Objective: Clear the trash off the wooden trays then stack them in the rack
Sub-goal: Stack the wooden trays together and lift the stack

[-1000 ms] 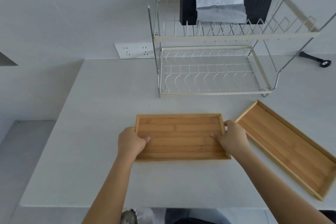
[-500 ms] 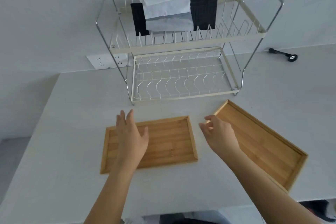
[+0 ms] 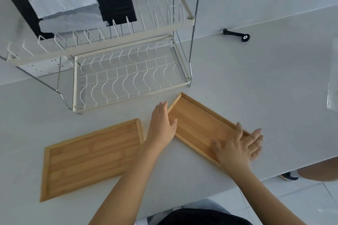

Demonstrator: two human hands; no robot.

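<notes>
Right, both hands on the right tray point(image 3: 197, 126) — left hand point(image 3: 161, 126) flat at its near-left end, right hand point(image 3: 237, 148) spread over its far-right end, fingers open, no grip closed on anything. Left tray point(image 3: 87, 157) lies flat on the desk point(image 3: 265, 87), untouched. Rack point(image 3: 128, 71) sits behind both trays — lower tier bare, black and white cloths point(image 3: 73, 5) on top tier.

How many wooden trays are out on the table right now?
2. One wooden tray lies flat at the left, untouched. The other tray lies angled at the right, with the left hand and right hand open at its ends. None in the rack.
</notes>
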